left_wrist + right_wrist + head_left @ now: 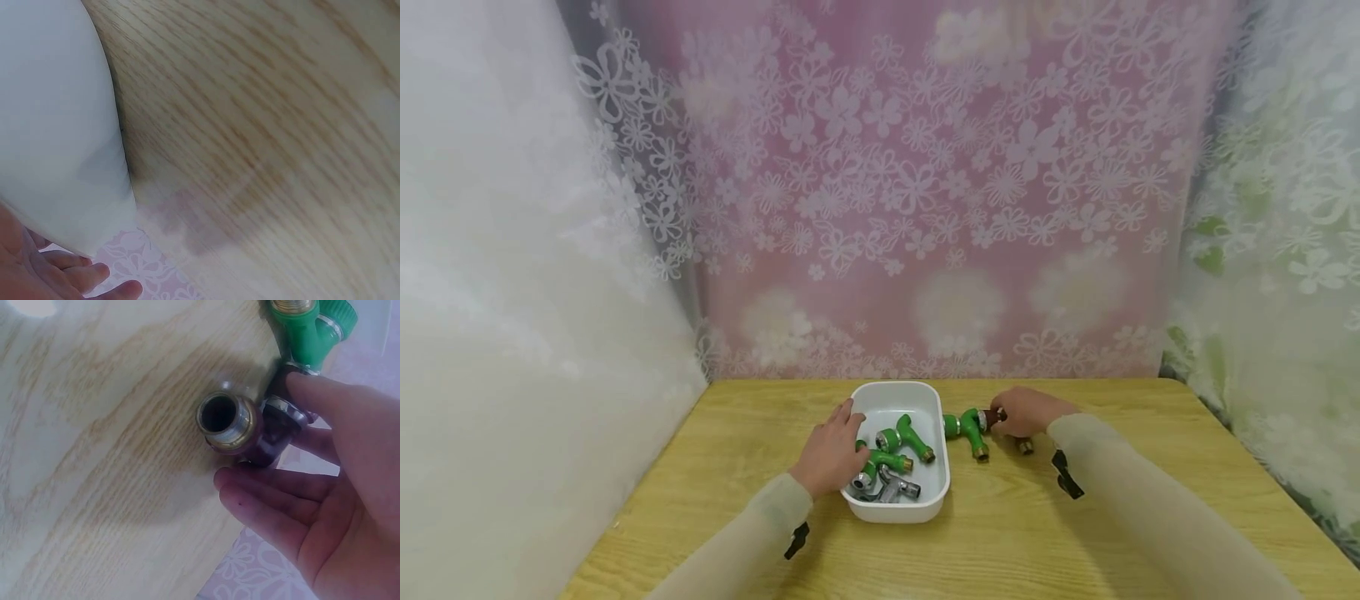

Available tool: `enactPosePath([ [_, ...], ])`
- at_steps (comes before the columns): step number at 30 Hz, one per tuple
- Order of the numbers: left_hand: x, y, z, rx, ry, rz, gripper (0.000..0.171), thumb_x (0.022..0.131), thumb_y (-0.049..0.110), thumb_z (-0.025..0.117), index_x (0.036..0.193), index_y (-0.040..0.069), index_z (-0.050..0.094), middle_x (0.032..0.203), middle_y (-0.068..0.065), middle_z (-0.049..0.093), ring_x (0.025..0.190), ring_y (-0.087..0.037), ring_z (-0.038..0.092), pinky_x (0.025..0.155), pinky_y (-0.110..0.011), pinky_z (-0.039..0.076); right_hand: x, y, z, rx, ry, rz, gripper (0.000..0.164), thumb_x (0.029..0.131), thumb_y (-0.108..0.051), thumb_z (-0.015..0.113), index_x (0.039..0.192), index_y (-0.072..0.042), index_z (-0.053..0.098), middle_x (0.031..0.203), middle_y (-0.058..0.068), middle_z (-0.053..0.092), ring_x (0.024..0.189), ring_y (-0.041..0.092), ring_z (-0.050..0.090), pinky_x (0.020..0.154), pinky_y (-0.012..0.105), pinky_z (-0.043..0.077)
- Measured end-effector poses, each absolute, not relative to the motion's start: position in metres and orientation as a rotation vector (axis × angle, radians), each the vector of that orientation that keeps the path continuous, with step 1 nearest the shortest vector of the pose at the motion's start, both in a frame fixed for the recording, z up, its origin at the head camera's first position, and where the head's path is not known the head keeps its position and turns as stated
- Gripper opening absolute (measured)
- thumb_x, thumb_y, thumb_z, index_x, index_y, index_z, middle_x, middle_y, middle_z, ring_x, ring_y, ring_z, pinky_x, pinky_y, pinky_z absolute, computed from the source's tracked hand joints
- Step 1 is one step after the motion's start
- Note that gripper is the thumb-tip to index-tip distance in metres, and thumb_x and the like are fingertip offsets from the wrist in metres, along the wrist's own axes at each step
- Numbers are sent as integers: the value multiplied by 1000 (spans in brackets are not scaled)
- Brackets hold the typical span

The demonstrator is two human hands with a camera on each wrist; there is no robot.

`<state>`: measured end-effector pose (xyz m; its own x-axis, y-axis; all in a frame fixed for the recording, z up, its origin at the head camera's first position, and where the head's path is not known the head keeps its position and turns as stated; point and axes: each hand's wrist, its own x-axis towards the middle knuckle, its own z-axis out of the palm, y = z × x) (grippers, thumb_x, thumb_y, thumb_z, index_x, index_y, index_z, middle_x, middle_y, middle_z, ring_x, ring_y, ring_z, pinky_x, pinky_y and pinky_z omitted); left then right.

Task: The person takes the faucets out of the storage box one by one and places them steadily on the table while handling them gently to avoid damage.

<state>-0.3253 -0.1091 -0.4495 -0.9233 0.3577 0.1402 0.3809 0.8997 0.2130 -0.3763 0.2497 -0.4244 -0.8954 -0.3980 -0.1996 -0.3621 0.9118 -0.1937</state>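
In the head view my right hand point(1026, 412) holds a dark brown tap point(1000, 415) on the table, right of the white tub. The right wrist view shows the thumb on the brown tap's body point(275, 428) and the other fingers on its far side, its brass threaded mouth facing the camera. A green tap point(972, 429) lies against it, between the hand and the tub. My left hand point(829, 450) rests over the left rim of the white tub point(898, 510), fingers loosely spread. Inside the tub are green taps point(910, 437) and chrome metal taps point(895, 487), partly overlapping.
The light wood table point(760, 433) extends around the tub. A pink flowered curtain point(925, 250) hangs behind the table's back edge, with pale sheets point(512, 292) at the sides. In the left wrist view the tub's outer wall point(56, 112) fills the left part.
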Motion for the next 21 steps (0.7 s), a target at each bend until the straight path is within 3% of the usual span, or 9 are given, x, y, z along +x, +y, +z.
enactPosePath([
  [3, -325, -109, -450, -579, -2966, -372, 53, 98, 31, 56, 145, 5, 49, 164, -20, 26, 149, -38, 32, 107, -60, 42, -375, 249, -423, -569, 2843, -204, 41, 94, -29, 70, 128, -6, 65, 116, 9, 70, 101, 26, 67, 84, 47, 55],
  [9, -325, -109, -450, -577, -2959, -378, 53, 99, 31, 56, 145, 6, 49, 164, -20, 26, 149, -38, 32, 107, -60, 42, -372, 249, -422, -574, 2845, -210, 16, 96, -24, 69, 106, -11, 70, 90, -1, 66, 76, 16, 58, 67, 36, 47],
  [12, -325, -110, -451, -575, -2950, -385, 53, 99, 30, 56, 145, 6, 50, 164, -20, 26, 149, -38, 32, 107, -60, 42, -371, 248, -422, -571, 2845, -234, 12, 97, -23, 66, 101, -11, 68, 85, -1, 62, 70, 16, 52, 63, 33, 41],
  [21, -326, -111, -451, -600, -2952, -377, 53, 99, 31, 56, 145, 6, 49, 164, -21, 26, 149, -39, 33, 107, -60, 42, -376, 251, -427, -576, 2849, -200, 18, 98, -27, 65, 107, -11, 68, 88, -1, 62, 73, 16, 53, 64, 34, 42],
])
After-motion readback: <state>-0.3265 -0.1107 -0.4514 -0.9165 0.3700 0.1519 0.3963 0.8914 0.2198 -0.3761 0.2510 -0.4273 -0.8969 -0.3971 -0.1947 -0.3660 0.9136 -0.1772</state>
